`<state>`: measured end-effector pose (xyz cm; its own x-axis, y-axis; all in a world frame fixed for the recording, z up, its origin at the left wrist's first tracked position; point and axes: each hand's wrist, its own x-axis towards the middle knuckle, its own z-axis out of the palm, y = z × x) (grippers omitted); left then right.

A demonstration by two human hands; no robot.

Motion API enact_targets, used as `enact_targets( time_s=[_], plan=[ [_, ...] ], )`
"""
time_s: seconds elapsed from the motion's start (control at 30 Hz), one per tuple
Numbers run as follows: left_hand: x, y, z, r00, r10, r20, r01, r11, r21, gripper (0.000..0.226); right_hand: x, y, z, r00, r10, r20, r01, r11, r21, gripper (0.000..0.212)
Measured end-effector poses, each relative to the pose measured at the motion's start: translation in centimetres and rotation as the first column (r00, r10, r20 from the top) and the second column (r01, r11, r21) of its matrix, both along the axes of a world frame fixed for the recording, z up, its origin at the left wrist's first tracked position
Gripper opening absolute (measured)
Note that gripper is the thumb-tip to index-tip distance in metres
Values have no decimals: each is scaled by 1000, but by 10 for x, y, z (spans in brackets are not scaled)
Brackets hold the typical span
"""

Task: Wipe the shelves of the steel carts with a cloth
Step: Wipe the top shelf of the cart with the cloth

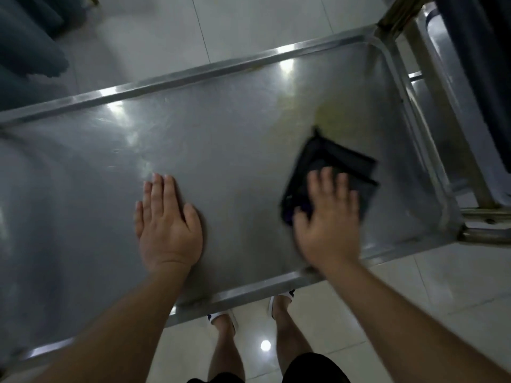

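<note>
Head view: a person leans over the flat, shiny top shelf of a steel cart (221, 150), its raised rim running all round. The right hand (326, 217) lies with straight, spread fingers flat on a dark, folded square cloth (331, 172), pressing it onto the shelf near the right end; this grip is wide and pinches nothing. The hand is blurred, so the wiping stroke seems to be under way. The left hand (166, 219) rests palm-down with straight fingers on bare steel near the middle of the shelf, well apart from the cloth, likely steadying the cart.

The cloth pokes out ahead of the right fingertips, toward the far right corner. A faint yellowish smear (329, 117) lies just beyond it on the steel. The shelf's long axis runs left to right, and most of its surface stretches away to the left of the cloth. The right hand alone bears on the cloth, so a sweep leftward along that axis falls to it.

To the right, part of a second steel cart (431, 51) stands close by.
</note>
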<state>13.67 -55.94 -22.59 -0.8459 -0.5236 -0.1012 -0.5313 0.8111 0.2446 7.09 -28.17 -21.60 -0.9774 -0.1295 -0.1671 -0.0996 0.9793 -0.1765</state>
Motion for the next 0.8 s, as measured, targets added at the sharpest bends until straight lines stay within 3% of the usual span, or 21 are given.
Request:
enact_targets(
  time_s=[0.1, 0.2, 0.27, 0.33, 0.47, 0.6, 0.67, 0.73, 0.8],
  plan=[
    [-1, -1, 0, 1000, 6, 0, -6, 1000, -5, 71, 3, -72, -3, 941, 336, -28, -337, 940, -54, 85],
    [-1, -2, -1, 1000, -6, 16, 6, 1000, -2, 70, -24, -98, -7, 719, 694, -34, -695, 719, -11, 79],
    [1, -4, -2, 1000, -8, 22, 8, 1000, -7, 69, -43, -94, -9, 621, 784, -9, -784, 621, -4, 78],
    [3, -5, -3, 1000, 2, 14, -2, 1000, -4, 70, -63, -75, -7, 628, 778, -19, -778, 628, 0, 80],
    [2, -2, -3, 1000, -6, 13, 6, 1000, -4, 70, -128, 8, 0, 820, 573, 18, -573, 818, 44, 84],
    [1, 2, 1, 1000, 3, 28, -4, 1000, 3, 72, -167, 85, 9, 996, 85, 18, -86, 994, 72, 77],
    [0, 2, 2, 1000, 6, 27, -6, 1000, 8, 72, -167, 73, 5, 983, -186, 8, 185, 980, 74, 79],
    [0, 1, 3, 999, -1, 36, 1, 1000, 8, 73, -160, 29, 3, 913, -407, -10, 407, 912, 37, 83],
    [0, 0, 3, 999, -12, 45, 11, 1000, 5, 73, -146, -27, 4, 883, -468, -7, 468, 883, -29, 84]
  ],
)
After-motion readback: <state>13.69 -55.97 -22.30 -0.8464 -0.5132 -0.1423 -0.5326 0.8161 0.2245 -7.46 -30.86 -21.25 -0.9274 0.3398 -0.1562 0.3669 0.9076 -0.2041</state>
